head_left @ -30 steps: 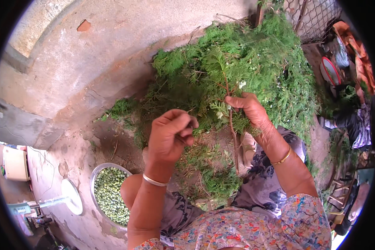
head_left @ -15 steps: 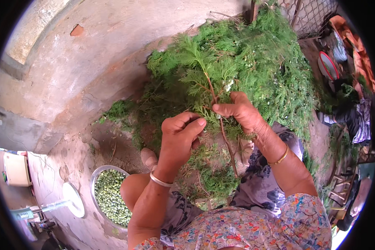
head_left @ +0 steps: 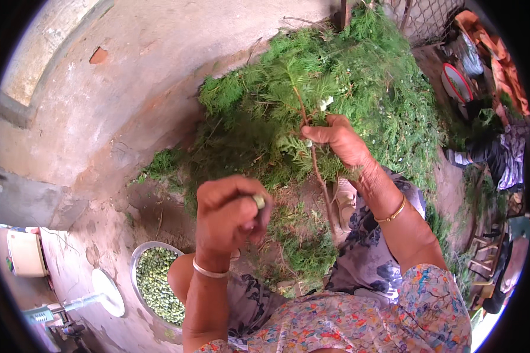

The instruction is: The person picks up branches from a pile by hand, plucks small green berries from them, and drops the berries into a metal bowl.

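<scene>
1. Conifer branch (head_left: 320,173) (flat, scaly sprays, looks like arborvitae): held up over the ground (head_left: 162,201), b/w the knees & in front of the heap; brown stem runs down nr-vertical, leafy tip up & away. Pale seed cones (head_left: 326,104) show nr its upper part, just above the R hand.
2. R hand (head_left: 343,142): thumb & fingers pinch the branch abt. mid-stem; branch tilts slightly, tip to the L.
3. L hand (head_left: 231,215): apart from the branch, fingers curled, pinching a small green piece (head_left: 259,202), prob. a cone; hand a bit blurred, so can't tell if more sits in the palm.
4. Step in hand, as I read it: picking cones off the branch, one piece just freed. Next move prob. calls for dropping it in the basin, then back to the pale cones while R hand keeps stem steady.
5. Metal basin (head_left: 133,272): on the ground's L side, just beside the L knee, well filled w/ small green cones (head_left: 159,279).
6. Heap of cut greenery (head_left: 394,112): along the ground's far edge at the wall's foot, spreading to the far R corner by the wire mesh (head_left: 433,23).
7. Outer bits: white round-based stand (head_left: 109,293), L of the basin; red-rimmed dish (head_left: 457,83) off the heap's R edge.
</scene>
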